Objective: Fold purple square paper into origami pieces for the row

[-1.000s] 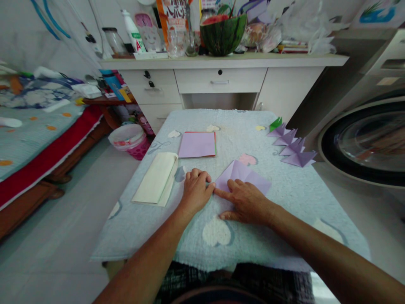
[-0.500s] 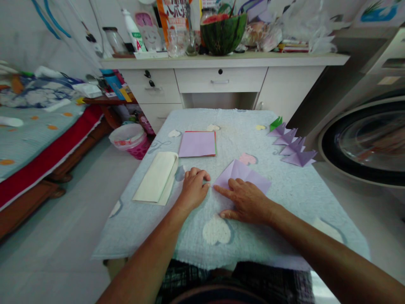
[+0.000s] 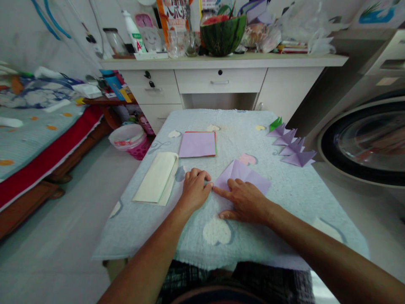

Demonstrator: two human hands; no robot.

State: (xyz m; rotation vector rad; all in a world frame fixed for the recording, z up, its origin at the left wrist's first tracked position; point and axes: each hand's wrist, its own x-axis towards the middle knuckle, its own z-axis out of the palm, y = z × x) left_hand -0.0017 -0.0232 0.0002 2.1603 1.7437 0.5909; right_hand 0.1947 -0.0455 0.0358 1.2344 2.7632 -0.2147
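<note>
Moved: left hand [image 3: 194, 190] has slid a little right since half a second ago, closing the gap to the right index fingertip; the papers lie as they did.
cream folded sheet [image 3: 157, 177]: flat near the left edge of the table [image 3: 284, 202], clear of both hands.
paper stack [image 3: 197, 144]: square coloured sheets, lilac on top, mid-table behind the left hand.
left hand: curled in a loose fist, knuckles down at the left corner of the lilac paper [image 3: 243, 175].
lilac paper: creased, flat on the cloth at table centre, partly under the right hand.
right hand [image 3: 245, 200]: spread flat on the paper, index finger stretched to its left corner.
folded purple pieces [image 3: 292, 145]: in a row by the right edge.
risk: the soft cloth could give under pressure, so the corner may creep and the crease set crooked.
</note>
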